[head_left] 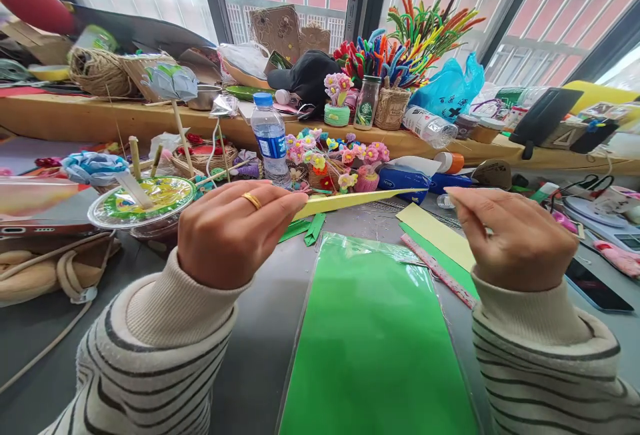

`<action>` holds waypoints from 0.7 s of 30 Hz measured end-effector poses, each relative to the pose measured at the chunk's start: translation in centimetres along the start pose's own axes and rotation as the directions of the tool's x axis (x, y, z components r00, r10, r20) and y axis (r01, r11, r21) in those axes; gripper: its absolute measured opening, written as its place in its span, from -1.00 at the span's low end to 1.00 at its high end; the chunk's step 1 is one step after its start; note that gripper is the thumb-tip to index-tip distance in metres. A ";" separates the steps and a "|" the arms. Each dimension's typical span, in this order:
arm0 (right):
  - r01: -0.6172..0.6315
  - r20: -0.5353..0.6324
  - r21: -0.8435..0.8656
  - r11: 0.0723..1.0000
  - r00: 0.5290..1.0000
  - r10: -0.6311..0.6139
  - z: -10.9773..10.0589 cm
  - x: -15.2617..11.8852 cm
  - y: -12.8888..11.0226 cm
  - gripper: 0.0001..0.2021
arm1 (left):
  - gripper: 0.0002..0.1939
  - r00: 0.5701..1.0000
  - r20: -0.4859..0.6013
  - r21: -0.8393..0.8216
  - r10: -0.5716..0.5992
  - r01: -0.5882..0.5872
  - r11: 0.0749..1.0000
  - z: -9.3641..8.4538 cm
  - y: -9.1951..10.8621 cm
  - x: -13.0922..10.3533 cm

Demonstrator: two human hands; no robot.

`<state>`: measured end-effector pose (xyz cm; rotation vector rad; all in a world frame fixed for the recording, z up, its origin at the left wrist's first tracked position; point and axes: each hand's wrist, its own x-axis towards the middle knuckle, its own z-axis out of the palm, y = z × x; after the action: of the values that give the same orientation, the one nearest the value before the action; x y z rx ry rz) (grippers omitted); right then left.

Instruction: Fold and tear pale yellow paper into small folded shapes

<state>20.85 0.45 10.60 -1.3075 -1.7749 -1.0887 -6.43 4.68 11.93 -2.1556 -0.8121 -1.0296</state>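
Our left hand (225, 235) has its grip clamped on one end of a yellow paper strip (345, 204), which we hold raised above the gray surface (260, 335). Our right hand's (520, 238) grip is together, its fingertips just beyond the strip's other end. Below us lies a green sheet (375, 342) in clear wrapping; a blue-capped bottle (271, 145) stands behind our left hand.

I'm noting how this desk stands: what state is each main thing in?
Left hand: closed on yellow strip
Yellow strip: held in the air
Right hand: fingers bunched, hold unclear
Green sheet: flat, inside clear wrapping
Water bottle: upright, capped
Glass bottle: upright
Bottle by blue bag: on its side
Phone: screen dark
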 end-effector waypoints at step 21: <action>-0.877 0.879 0.466 0.119 0.474 0.049 1.2 0.6 -2.1 -0.81 | -0.41 0.781 0.506 -0.546 -0.367 0.619 0.565 4.9 4.2 -1.2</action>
<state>18.61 1.48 10.06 -1.3541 -1.5753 1.0489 -1.77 5.35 7.38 -2.8865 -1.4646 -1.4428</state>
